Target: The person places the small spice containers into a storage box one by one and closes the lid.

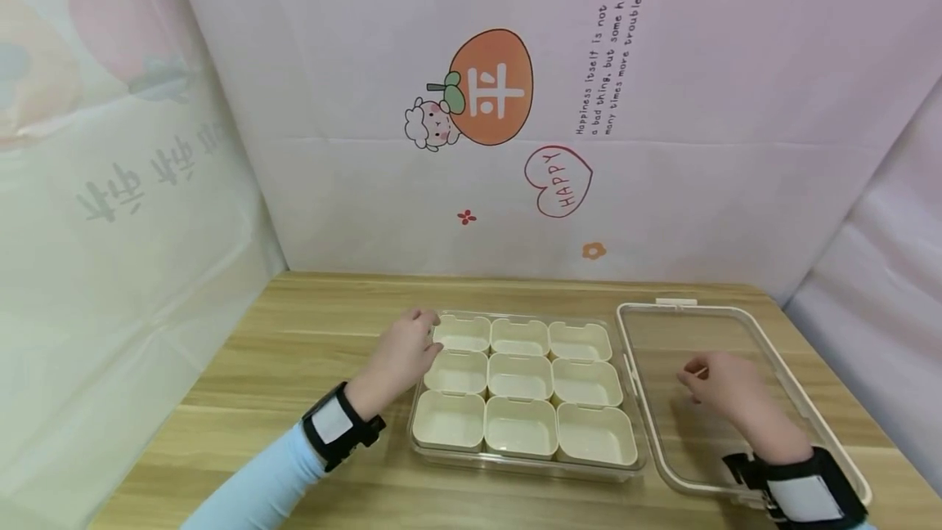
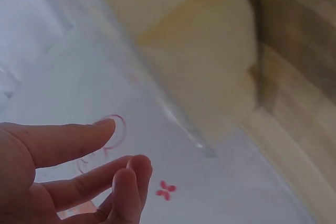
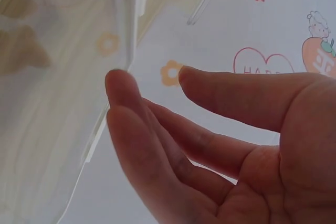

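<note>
A clear plastic box (image 1: 526, 466) sits on the wooden table, holding several cream cups (image 1: 521, 430) in rows of three. At its far left corner hovers my left hand (image 1: 397, 357), fingers loosely bent and nothing between them; in the left wrist view, the thumb and fingertips of that hand (image 2: 79, 182) are apart beside the blurred box. Right of the box lies a clear lid (image 1: 809, 407) with a cream rim. Over it is my right hand (image 1: 724, 387), and the right wrist view shows its fingers (image 3: 131, 135) and thumb apart, holding nothing.
The wooden table (image 1: 294, 366) reaches past the box to the left. A white printed cloth (image 1: 353, 203) hangs behind the table's far edge, with white sheets along both sides. A small latch (image 1: 675, 302) sticks out from the lid's far edge.
</note>
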A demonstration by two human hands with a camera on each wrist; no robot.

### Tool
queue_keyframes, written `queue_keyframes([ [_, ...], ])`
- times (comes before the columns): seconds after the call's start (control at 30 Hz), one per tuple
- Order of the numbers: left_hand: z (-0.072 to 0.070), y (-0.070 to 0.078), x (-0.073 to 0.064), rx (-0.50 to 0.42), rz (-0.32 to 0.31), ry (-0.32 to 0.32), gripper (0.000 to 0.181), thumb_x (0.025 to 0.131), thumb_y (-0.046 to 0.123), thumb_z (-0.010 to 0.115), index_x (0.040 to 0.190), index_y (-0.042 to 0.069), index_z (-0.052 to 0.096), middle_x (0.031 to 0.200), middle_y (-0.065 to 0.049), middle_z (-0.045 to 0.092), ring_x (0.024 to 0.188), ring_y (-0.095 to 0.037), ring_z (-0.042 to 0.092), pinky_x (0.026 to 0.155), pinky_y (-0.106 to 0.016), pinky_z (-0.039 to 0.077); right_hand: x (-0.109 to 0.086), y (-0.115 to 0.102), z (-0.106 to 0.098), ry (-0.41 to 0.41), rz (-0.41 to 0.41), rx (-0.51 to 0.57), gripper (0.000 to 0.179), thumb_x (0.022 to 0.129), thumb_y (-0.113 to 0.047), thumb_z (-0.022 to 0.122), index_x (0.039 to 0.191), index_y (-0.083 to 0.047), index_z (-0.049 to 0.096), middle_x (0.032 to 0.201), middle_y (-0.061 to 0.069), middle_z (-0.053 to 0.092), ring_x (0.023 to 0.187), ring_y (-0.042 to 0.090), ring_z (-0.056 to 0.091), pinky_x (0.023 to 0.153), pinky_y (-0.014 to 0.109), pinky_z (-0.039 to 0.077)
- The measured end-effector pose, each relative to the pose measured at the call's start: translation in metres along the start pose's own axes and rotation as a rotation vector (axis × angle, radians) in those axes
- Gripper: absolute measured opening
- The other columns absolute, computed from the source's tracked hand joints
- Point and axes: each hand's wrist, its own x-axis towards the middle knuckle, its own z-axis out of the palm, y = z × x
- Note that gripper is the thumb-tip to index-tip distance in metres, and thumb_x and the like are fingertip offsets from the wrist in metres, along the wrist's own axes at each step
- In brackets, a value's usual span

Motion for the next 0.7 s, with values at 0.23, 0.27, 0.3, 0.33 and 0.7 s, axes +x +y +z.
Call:
queue_keyframes([
  [0.23, 0.012, -0.016, -0.001, -0.069, -0.132, -0.076, 0.031, 0.083, 0.011, 0.07, 0.107, -0.007, 0.062, 0.098, -0.019, 0.065, 0.076, -0.02, 0.063, 0.067, -0.031, 0.053, -0.001, 0.017, 0.0, 0.049, -0.002, -0.058, 0.027, 0.087, -0.019, 0.06, 0.094, 0.006, 0.067, 0.085, 0.02, 0.069, 0.075, 0.033, 0.065, 0.068, 0.047, 0.049],
  [0.27, 0.013, -0.017, -0.001, -0.089, -0.15, -0.093, 0.032, 0.084, 0.011, 0.069, 0.108, -0.008, 0.061, 0.093, -0.017, 0.066, 0.071, -0.017, 0.062, 0.063, -0.029, 0.053, -0.001, 0.02, -0.001, 0.051, 0.0, -0.058, 0.028, 0.087, -0.019, 0.06, 0.095, 0.007, 0.066, 0.086, 0.021, 0.069, 0.076, 0.035, 0.064, 0.068, 0.049, 0.049],
  [0.3, 0.014, -0.018, -0.001, -0.108, -0.166, -0.105, 0.031, 0.084, 0.01, 0.068, 0.109, -0.008, 0.061, 0.088, -0.015, 0.066, 0.066, -0.014, 0.06, 0.059, -0.026, 0.051, -0.001, 0.022, -0.001, 0.05, 0.003, -0.056, 0.03, 0.087, -0.019, 0.059, 0.096, 0.009, 0.066, 0.086, 0.023, 0.068, 0.077, 0.036, 0.064, 0.069, 0.049, 0.049],
  [0.33, 0.015, -0.019, -0.001, -0.125, -0.177, -0.115, 0.032, 0.085, 0.01, 0.068, 0.11, -0.008, 0.06, 0.082, -0.012, 0.066, 0.062, -0.012, 0.058, 0.056, -0.024, 0.049, -0.002, 0.024, -0.002, 0.043, 0.009, -0.057, 0.032, 0.087, -0.019, 0.059, 0.097, 0.01, 0.064, 0.087, 0.024, 0.068, 0.078, 0.038, 0.064, 0.07, 0.05, 0.049],
  [0.7, 0.024, -0.021, -0.007, -0.2, -0.217, -0.1, 0.035, 0.085, 0.009, 0.067, 0.113, -0.011, 0.059, 0.068, -0.007, 0.066, 0.052, -0.007, 0.056, 0.048, -0.02, 0.045, 0.0, 0.053, -0.006, -0.046, 0.064, -0.181, 0.038, 0.088, -0.021, 0.054, 0.086, 0.017, 0.058, 0.084, 0.034, 0.059, 0.079, 0.048, 0.058, 0.072, 0.056, 0.046],
])
